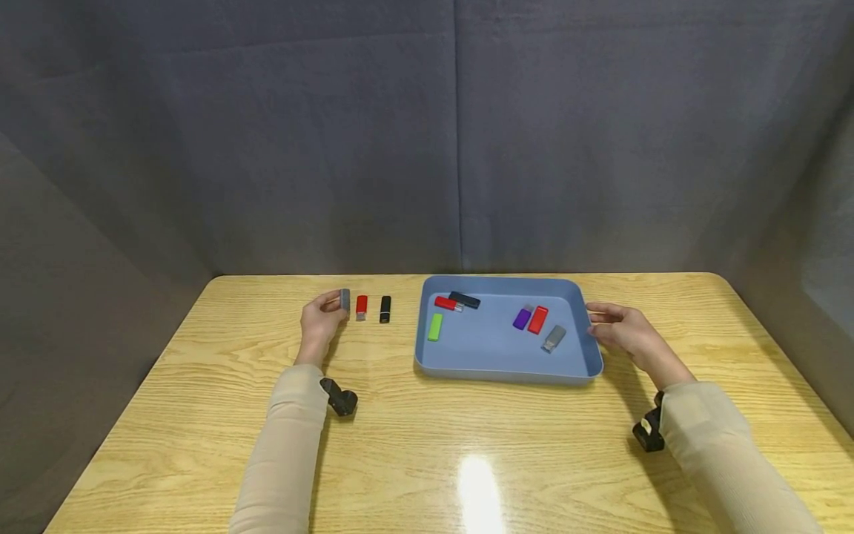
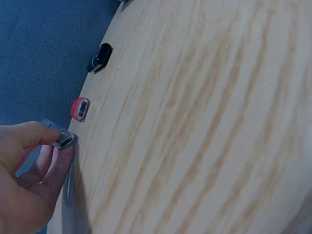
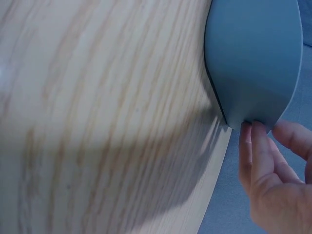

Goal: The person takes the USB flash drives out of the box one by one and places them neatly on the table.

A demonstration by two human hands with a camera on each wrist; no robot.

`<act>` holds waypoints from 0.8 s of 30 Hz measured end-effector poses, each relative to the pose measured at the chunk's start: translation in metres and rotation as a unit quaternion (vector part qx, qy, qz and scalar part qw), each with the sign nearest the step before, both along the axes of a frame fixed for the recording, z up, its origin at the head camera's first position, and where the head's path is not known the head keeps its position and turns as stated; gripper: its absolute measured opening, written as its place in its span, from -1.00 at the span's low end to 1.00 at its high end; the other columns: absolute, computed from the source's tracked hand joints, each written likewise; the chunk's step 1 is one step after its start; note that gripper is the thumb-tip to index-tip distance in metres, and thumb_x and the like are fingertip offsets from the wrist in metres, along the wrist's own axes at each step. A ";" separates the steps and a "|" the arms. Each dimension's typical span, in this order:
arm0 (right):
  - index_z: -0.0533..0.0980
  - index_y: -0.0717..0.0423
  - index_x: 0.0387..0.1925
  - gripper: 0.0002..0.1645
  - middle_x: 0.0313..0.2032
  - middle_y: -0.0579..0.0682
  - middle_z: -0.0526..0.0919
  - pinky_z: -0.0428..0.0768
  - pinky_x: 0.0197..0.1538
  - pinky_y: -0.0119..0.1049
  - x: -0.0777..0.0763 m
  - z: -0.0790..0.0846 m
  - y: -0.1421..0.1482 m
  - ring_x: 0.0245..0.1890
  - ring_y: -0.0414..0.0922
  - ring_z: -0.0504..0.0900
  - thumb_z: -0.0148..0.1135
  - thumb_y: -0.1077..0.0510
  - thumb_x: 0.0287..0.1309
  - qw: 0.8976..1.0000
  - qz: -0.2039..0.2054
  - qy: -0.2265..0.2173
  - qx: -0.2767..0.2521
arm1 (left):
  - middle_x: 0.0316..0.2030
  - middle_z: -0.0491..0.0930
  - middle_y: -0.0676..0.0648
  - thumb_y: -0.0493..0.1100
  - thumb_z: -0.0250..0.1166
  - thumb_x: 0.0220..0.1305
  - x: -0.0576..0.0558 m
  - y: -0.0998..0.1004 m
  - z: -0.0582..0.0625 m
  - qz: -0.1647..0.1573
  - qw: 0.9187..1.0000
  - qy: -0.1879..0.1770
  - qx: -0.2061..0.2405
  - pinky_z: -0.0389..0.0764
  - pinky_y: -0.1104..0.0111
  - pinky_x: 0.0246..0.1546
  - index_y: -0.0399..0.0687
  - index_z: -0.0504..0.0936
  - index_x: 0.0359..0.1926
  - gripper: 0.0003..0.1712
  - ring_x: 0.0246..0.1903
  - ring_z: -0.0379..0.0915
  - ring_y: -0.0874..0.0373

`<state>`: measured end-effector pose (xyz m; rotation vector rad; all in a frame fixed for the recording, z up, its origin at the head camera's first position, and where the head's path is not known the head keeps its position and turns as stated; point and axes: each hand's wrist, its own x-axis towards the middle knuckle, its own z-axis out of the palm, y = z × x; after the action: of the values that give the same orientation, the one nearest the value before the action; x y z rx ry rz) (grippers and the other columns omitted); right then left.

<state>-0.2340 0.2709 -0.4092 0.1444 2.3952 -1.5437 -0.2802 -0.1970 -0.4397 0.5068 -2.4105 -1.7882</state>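
Observation:
My left hand [image 1: 321, 321] pinches a grey USB flash drive [image 1: 345, 299] between thumb and fingers, at the left end of a row on the table. In the left wrist view the clear cap end of this flash drive [image 2: 64, 140] faces the camera. Beside it lie a red USB flash drive [image 1: 362, 307] and a black USB flash drive [image 1: 385, 309]. On the other side, my right hand [image 1: 627, 331] touches the right end of a blue-grey tray [image 1: 507, 376]. The right wrist view shows its fairly straight fingers [image 3: 263, 156] against the tray's outer wall, thumb near the rim.
Inside the tray lie several more flash drives: a green one [image 1: 435, 327], a black one [image 1: 464, 300], a purple one [image 1: 523, 317], a grey one [image 1: 554, 338] and two red ones [image 1: 537, 320]. A grey curtain [image 1: 333, 148] hangs behind the wooden table [image 1: 414, 445].

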 end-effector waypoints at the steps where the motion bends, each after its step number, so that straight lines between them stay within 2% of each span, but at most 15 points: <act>1: 0.04 0.40 0.40 -0.26 0.29 0.45 0.21 0.56 -0.16 -0.62 0.000 0.000 0.000 -0.32 -0.58 0.45 0.05 0.33 0.26 1.000 0.000 0.000 -0.001 | 0.14 0.48 -0.34 -0.45 0.12 0.22 0.000 0.000 0.000 -0.001 1.000 0.001 -0.001 0.43 0.61 -0.19 -0.26 0.43 0.26 -0.46 0.14 0.41 -0.04; 7: 0.05 0.37 0.41 -0.26 0.30 0.43 0.21 0.56 -0.13 -0.61 0.001 0.000 0.000 -0.31 -0.57 0.44 0.04 0.31 0.26 1.000 0.001 -0.003 0.012 | 0.15 0.49 -0.36 -0.44 0.11 0.24 0.001 -0.002 0.000 -0.006 1.000 0.004 -0.015 0.47 0.47 -0.05 -0.28 0.43 0.25 -0.48 0.16 0.42 -0.07; 13: 0.05 0.37 0.41 -0.26 0.31 0.44 0.20 0.56 -0.14 -0.63 0.001 0.001 0.000 -0.31 -0.58 0.44 0.05 0.31 0.26 1.000 -0.001 -0.002 0.007 | 0.15 0.50 -0.36 -0.43 0.11 0.25 0.000 -0.004 0.001 -0.018 0.999 0.012 -0.049 0.53 0.35 0.06 -0.30 0.44 0.24 -0.50 0.18 0.44 -0.11; 24: 0.05 0.39 0.41 -0.27 0.29 0.45 0.21 0.55 -0.16 -0.64 0.000 0.000 0.000 -0.32 -0.58 0.44 0.05 0.31 0.27 1.000 -0.001 -0.001 0.009 | 0.11 0.52 -0.39 -0.41 0.15 0.25 0.001 -0.007 0.000 -0.012 0.996 0.016 -0.082 0.46 0.15 0.20 -0.38 0.50 0.16 -0.57 0.15 0.45 -0.16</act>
<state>-0.2336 0.2709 -0.4090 0.1519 2.4073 -1.5224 -0.2788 -0.2040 -0.4396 0.4302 -2.5226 -1.5742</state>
